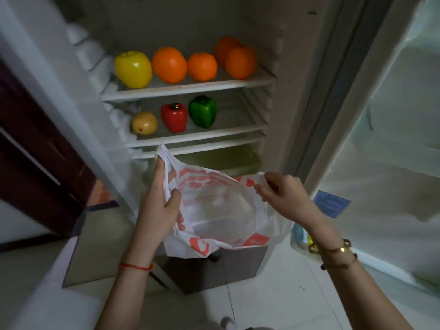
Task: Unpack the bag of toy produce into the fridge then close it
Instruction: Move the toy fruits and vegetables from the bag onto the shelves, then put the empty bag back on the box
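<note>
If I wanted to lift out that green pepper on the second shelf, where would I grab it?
Probably around the green pepper's wide upper body, reaching straight in from the open front. It stands upright with its stem up, the red pepper sits close on its left, and the shelf to its right is bare.

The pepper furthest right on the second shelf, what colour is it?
Green; the pepper shows clearly in the head view, beside a red one.
</note>
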A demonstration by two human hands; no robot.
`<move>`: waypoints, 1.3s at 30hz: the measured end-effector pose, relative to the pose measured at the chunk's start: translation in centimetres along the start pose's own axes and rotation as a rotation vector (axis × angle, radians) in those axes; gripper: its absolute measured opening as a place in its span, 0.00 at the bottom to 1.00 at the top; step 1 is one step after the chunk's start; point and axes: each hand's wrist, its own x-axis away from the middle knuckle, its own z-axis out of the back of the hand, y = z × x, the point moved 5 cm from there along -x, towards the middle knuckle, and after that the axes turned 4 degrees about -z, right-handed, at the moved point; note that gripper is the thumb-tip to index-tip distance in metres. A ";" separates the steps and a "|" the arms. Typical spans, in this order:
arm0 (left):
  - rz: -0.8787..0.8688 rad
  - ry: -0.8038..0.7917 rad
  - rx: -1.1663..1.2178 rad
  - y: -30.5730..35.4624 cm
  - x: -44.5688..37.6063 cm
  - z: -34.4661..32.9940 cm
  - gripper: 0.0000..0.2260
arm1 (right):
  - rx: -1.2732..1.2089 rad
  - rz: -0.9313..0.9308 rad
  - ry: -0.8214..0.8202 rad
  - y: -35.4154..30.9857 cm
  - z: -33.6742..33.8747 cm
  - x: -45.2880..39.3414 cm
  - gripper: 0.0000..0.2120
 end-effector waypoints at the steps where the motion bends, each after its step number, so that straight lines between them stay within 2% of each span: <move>1: 0.012 0.027 -0.037 0.0 0.6 1.1 0.36 | -0.014 0.042 -0.030 -1.1 -0.3 -0.5 0.15; 8: 0.152 0.283 -0.109 -1.6 5.4 8.7 0.34 | -0.026 0.317 -0.266 -9.3 -5.5 -2.3 0.25; 13: 0.295 0.456 -0.105 -5.4 8.9 13.8 0.32 | -0.152 0.364 -0.483 -14.3 -11.8 -2.2 0.16; 17: 0.413 0.544 -0.118 -8.5 10.8 17.9 0.29 | -0.261 0.331 -0.662 -18.0 -18.4 -2.6 0.14; 23: 0.454 0.544 -0.184 -13.4 11.8 24.7 0.25 | -0.256 0.345 -0.834 -25.5 -26.6 -3.4 0.11; 27: 0.473 0.555 -0.132 -17.7 11.0 29.1 0.14 | -0.152 0.314 -0.808 -29.5 -31.7 -5.3 0.14; 32: 0.530 0.459 -0.027 -23.5 8.7 31.7 0.20 | -0.022 0.131 -0.609 -31.8 -36.3 -9.3 0.09; 36: 0.517 0.344 0.003 -26.9 6.4 31.5 0.18 | 0.122 0.108 -0.475 -32.6 -38.6 -11.7 0.13; 39: 0.522 0.292 0.050 -28.8 5.0 30.1 0.17 | 0.183 0.094 -0.444 -32.4 -40.5 -12.6 0.15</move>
